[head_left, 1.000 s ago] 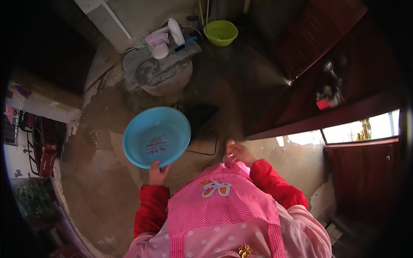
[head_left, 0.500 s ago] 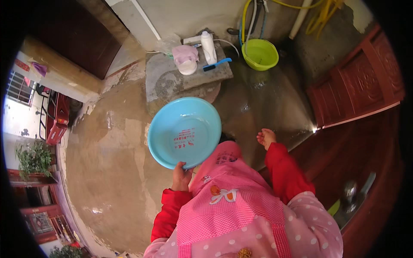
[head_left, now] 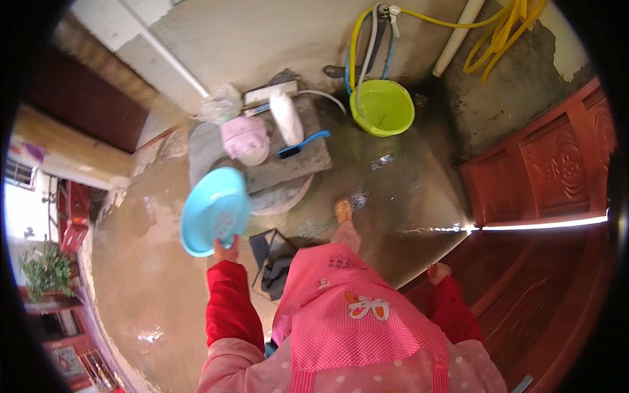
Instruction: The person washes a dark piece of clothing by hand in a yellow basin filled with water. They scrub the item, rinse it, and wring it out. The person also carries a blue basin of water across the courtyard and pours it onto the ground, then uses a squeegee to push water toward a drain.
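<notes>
My left hand grips the near rim of a light blue plastic basin. The basin is tilted, held out over the wet floor beside a low stone slab. My right hand hangs beside the pink apron near the dark red wooden panel, its fingers loosely curled around nothing visible. On the slab lie a pink and white item, a white bottle and a blue brush with dark bristles.
A lime-green basin stands by the wall, below yellow and grey hoses. Carved red wooden doors flank the right. Near my legs sits a dark grey and black object. My foot is on the wet concrete.
The blue basin has swung left and tilted more, still in my left hand. My foot and the dark grey object have come into view. My right hand is lower and farther right.
</notes>
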### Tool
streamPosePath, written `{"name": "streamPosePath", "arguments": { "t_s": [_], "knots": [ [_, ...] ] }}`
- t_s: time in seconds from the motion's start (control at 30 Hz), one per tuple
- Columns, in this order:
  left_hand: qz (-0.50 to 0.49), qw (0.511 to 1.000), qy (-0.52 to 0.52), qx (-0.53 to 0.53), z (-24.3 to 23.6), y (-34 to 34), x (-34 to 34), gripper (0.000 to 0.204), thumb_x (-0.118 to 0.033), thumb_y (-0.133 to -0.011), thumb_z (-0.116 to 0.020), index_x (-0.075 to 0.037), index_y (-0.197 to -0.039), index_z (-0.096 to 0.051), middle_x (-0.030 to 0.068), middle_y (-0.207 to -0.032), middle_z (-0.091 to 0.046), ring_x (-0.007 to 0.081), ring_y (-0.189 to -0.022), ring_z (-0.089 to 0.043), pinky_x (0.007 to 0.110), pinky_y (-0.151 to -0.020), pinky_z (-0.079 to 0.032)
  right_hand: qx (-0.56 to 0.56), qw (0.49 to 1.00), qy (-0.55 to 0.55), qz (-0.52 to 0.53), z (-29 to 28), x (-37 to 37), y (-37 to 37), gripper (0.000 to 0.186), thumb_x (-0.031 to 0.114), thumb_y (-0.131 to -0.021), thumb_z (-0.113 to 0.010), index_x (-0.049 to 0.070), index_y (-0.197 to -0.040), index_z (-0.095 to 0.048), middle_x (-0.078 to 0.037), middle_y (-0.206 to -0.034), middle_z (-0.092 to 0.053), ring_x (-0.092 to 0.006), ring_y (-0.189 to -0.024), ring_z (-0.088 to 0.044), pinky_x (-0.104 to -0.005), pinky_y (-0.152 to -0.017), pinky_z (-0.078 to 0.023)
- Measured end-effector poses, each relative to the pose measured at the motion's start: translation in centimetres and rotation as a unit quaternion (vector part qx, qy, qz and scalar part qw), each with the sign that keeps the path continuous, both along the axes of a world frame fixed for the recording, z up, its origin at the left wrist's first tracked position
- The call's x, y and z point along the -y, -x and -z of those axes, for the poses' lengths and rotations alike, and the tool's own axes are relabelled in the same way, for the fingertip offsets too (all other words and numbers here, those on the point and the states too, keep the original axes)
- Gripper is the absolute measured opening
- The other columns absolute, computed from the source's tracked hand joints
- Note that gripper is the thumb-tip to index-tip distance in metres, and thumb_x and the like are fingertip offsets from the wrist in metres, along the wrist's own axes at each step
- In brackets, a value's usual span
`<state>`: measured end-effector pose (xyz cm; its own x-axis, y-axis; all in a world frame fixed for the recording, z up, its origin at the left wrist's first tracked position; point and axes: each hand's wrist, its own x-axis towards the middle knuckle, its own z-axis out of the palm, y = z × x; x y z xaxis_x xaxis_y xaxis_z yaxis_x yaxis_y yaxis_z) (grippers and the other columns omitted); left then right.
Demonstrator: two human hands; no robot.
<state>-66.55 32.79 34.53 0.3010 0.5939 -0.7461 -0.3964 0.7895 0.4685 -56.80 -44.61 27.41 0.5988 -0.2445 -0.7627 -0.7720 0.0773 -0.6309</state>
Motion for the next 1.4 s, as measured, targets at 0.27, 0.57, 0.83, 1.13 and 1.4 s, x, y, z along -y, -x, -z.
{"name": "streamPosePath", "arguments": {
  "t_s": [0.27, 0.57, 0.83, 1.13, 1.4],
  "knots": [
    [-0.009, 0.990, -0.048, -0.130, 10.8, -9.1, -10.0, 0.053, -0.042, -0.093, -0.045, -0.016, -0.136, -0.029, 0.0090, -0.137, -0.030, 0.0372, -0.116, -0.041, 0.049, -0.095, -0.042, -0.097, 0.984, -0.007, -0.152, -8.5, -19.4, -22.9, 0.026, 0.026, -0.092, -0.051, 0.012, -0.113, -0.051, -0.005, -0.085, -0.060, -0.0164, -0.066, -0.060, -0.0289, -0.051, -0.049],
    [-0.001, 0.986, 0.075, -0.152, 7.7, -16.1, -0.1, 0.047, -0.032, -0.092, -0.046, -0.012, -0.132, -0.029, 0.0134, -0.130, -0.034, 0.0362, -0.113, -0.039, 0.053, -0.092, -0.036, -0.086, 0.943, -0.063, -0.315, -9.9, -32.5, -36.0, 0.020, 0.023, -0.094, -0.049, 0.010, -0.108, -0.054, -0.004, -0.086, -0.059, -0.0128, -0.068, -0.059, -0.0256, -0.057, -0.048],
    [-0.106, 0.970, 0.092, -0.198, 7.4, -12.4, 16.5, 0.047, -0.020, -0.090, -0.050, -0.008, -0.131, -0.030, 0.0166, -0.134, -0.033, 0.0390, -0.115, -0.043, 0.054, -0.089, -0.042, -0.161, 0.814, -0.045, -0.556, -6.6, -35.2, -39.1, 0.020, 0.020, -0.093, -0.048, 0.009, -0.108, -0.054, -0.004, -0.083, -0.059, -0.0127, -0.062, -0.059, -0.0235, -0.052, -0.048],
    [-0.237, 0.903, 0.198, -0.298, 13.4, -0.9, 39.3, 0.036, -0.016, -0.086, -0.053, -0.008, -0.117, -0.038, 0.0109, -0.102, -0.044, 0.0342, -0.083, -0.053, 0.044, -0.062, -0.049, -0.183, 0.683, -0.026, -0.707, -1.1, -38.7, -36.3, 0.021, 0.018, -0.094, -0.046, 0.009, -0.112, -0.053, -0.005, -0.084, -0.058, -0.0126, -0.065, -0.058, -0.0247, -0.051, -0.047],
    [-0.099, 0.844, 0.173, -0.498, 30.7, 4.9, 36.1, 0.069, -0.039, -0.075, -0.070, -0.008, -0.129, -0.040, 0.0159, -0.106, -0.055, 0.0346, -0.091, -0.057, 0.045, -0.065, -0.050, -0.307, 0.651, 0.073, -0.691, 4.1, -33.5, -30.4, 0.019, 0.020, -0.095, -0.045, 0.009, -0.108, -0.053, -0.005, -0.081, -0.059, -0.0144, -0.062, -0.058, -0.0264, -0.052, -0.048]
  ]
}}
